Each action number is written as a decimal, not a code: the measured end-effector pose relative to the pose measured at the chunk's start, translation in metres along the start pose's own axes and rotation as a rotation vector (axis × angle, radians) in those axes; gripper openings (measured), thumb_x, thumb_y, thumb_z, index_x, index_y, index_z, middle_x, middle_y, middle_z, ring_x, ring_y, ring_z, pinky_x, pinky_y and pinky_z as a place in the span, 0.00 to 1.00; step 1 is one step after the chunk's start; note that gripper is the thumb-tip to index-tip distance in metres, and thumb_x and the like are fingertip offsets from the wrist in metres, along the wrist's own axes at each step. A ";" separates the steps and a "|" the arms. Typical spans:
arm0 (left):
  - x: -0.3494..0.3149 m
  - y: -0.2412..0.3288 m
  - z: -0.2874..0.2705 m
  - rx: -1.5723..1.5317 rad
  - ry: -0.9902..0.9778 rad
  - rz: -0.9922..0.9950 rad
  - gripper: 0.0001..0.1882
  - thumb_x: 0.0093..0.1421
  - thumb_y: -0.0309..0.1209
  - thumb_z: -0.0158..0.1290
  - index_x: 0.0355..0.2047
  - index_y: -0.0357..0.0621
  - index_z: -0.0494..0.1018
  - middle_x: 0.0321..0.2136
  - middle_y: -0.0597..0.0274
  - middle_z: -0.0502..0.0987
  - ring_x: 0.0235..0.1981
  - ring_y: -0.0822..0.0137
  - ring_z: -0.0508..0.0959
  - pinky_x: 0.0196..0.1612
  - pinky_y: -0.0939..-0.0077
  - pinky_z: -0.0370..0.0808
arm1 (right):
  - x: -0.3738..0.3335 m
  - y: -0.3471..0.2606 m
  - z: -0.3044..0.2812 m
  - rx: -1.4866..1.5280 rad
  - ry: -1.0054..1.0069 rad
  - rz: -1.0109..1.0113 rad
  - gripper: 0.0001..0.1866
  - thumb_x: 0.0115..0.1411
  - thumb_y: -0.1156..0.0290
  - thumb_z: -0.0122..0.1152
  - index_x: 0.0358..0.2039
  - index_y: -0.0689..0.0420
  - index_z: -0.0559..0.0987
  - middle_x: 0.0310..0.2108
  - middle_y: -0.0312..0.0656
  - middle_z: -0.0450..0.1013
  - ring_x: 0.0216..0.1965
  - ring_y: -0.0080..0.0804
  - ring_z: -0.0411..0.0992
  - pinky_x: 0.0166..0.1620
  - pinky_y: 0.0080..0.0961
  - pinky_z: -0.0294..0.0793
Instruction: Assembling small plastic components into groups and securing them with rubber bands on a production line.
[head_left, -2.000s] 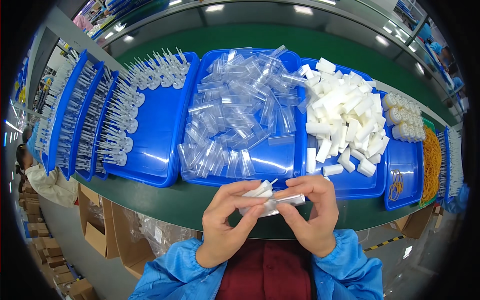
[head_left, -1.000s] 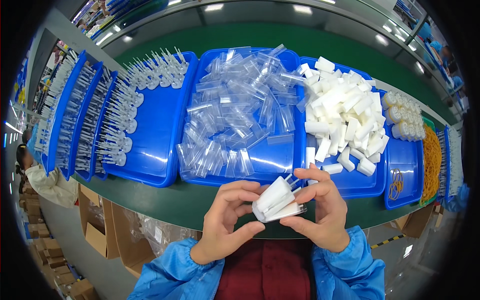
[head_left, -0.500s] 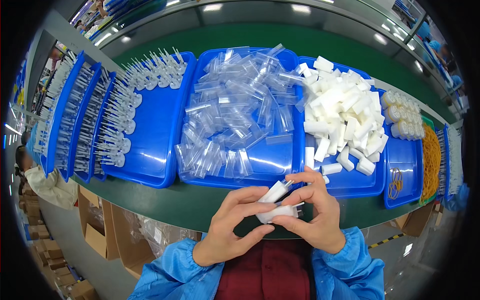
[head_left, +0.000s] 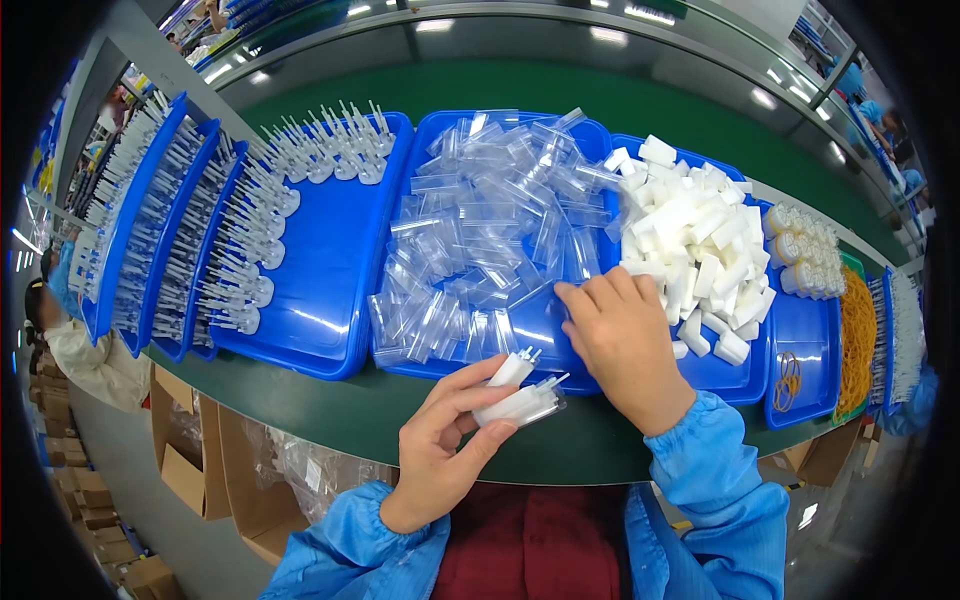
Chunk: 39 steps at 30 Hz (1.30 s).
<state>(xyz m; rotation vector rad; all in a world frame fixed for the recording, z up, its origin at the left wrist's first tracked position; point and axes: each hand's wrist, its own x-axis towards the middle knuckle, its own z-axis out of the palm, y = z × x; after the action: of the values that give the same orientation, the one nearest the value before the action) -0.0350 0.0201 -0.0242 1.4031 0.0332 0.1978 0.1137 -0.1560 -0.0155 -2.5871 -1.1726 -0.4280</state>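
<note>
My left hand (head_left: pixel 445 440) is closed around two white foam-like pieces side by side. Thin pins stick out of the far end of the upper piece (head_left: pixel 512 370). The lower piece (head_left: pixel 520 405) also shows pins and has clear plastic around its end. Away from it, my right hand (head_left: pixel 625 335) reaches palm down over the right front of a blue tray (head_left: pixel 540 330) of clear plastic sleeves (head_left: pixel 480 220). Its fingers are bent, with a gap between forefinger and thumb, and nothing shows between them. A sleeve may lie hidden under the fingers.
Right of the sleeves is a tray heaped with white foam blocks (head_left: pixel 700 240). Beyond it are round white-and-yellow rolls (head_left: pixel 800 250) and rubber bands (head_left: pixel 855 330). On the left, trays hold rows of white pronged parts (head_left: pixel 240 260). Cardboard boxes (head_left: pixel 255 480) stand below the green table (head_left: pixel 330 395).
My right hand has let go of the white pieces and moved up over the sleeve tray. My left hand keeps both pieces and has shifted slightly left.
</note>
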 end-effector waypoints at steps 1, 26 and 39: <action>-0.001 0.000 -0.001 0.000 0.007 -0.003 0.16 0.63 0.15 0.56 0.52 0.30 0.74 0.62 0.41 0.66 0.60 0.53 0.74 0.60 0.63 0.77 | -0.001 -0.003 -0.001 -0.008 -0.063 -0.004 0.08 0.53 0.73 0.60 0.35 0.57 0.80 0.36 0.39 0.74 0.41 0.35 0.70 0.44 0.32 0.67; 0.002 -0.001 0.010 0.228 -0.010 0.073 0.17 0.60 0.20 0.61 0.50 0.39 0.80 0.58 0.45 0.74 0.57 0.55 0.76 0.58 0.66 0.74 | -0.056 -0.045 -0.029 0.948 0.264 0.410 0.18 0.55 0.78 0.72 0.45 0.60 0.75 0.40 0.43 0.79 0.42 0.33 0.76 0.49 0.28 0.73; -0.003 -0.001 0.018 0.189 0.027 0.021 0.10 0.64 0.27 0.60 0.45 0.37 0.81 0.56 0.48 0.75 0.56 0.57 0.77 0.55 0.69 0.75 | -0.064 -0.041 -0.037 1.003 0.101 0.422 0.15 0.61 0.81 0.65 0.47 0.61 0.73 0.47 0.48 0.74 0.48 0.35 0.75 0.55 0.31 0.73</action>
<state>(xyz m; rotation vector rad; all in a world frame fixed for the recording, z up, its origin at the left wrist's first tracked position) -0.0353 0.0018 -0.0222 1.5891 0.0607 0.2360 0.0364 -0.1870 -0.0007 -1.7996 -0.5367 0.1183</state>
